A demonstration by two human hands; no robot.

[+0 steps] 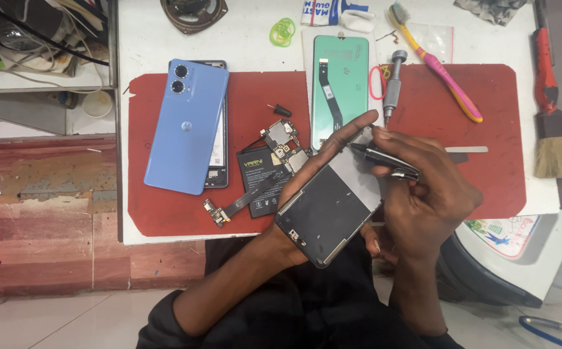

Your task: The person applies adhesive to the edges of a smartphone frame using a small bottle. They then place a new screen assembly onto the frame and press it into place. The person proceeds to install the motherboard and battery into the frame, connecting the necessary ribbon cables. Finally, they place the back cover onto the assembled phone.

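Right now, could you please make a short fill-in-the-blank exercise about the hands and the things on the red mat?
1. The left hand holds a dark phone frame; the right hand holds a black ____.
2. The blue phone back cover lies on the ____ mat.
3. The pink-handled toothbrush has a ____ stripe along it.

Missing words: tool; red; yellow

We see a dark red mat (pixel 164 213) on a white table (pixel 242 39). On it lies a light blue phone back (pixel 186 126), a black battery (pixel 259 178) with green print, and a mint green screen panel (pixel 339 84) with a black ribbon. The phone frame (pixel 329 207) is black and grey. The pen tool (pixel 384 160) is black, perhaps with silver. The toothbrush (pixel 443 72) is pink and yellow; the paintbrush (pixel 548 97) has a red handle and tan bristles.
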